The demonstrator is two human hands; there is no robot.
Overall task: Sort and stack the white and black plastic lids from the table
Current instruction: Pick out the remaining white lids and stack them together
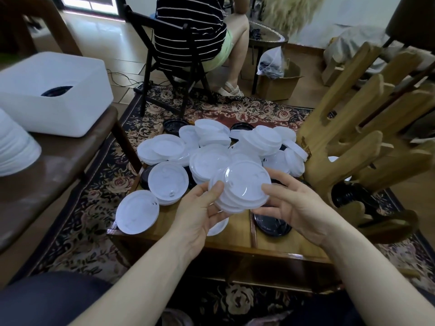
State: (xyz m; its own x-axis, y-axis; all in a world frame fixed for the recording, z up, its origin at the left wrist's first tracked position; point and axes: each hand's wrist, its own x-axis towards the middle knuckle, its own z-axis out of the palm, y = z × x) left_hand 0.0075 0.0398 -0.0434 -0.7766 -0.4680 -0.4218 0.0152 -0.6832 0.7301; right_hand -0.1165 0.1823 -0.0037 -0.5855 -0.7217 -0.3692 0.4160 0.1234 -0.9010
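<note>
so both hands up over the near-middle of the low wooden table (235, 241), clamped on one short stack of white lids (242, 189): left hand (200, 212) grips its left edge with thumb on top, right hand (299, 208) has fingers curled round the right edge. lids are thin round plastic discs, raised rims, slightly glossy. loose pile of white lids (211, 149) covers the far half of the table, several tilted and overlapping. one white lid (168, 181) lies flat left of the held stack, another white lid (137, 211) hangs over the near-left corner. black lid (271, 223) glossy, flat, near the near-right part under the right hand; more black lids (175, 125) peek out at the far edge. white plastic bin (54, 90) on a brown bench at left, boxy with rounded corners, something dark and round inside. carved wooden rack (357, 128) at the right edge.
</note>
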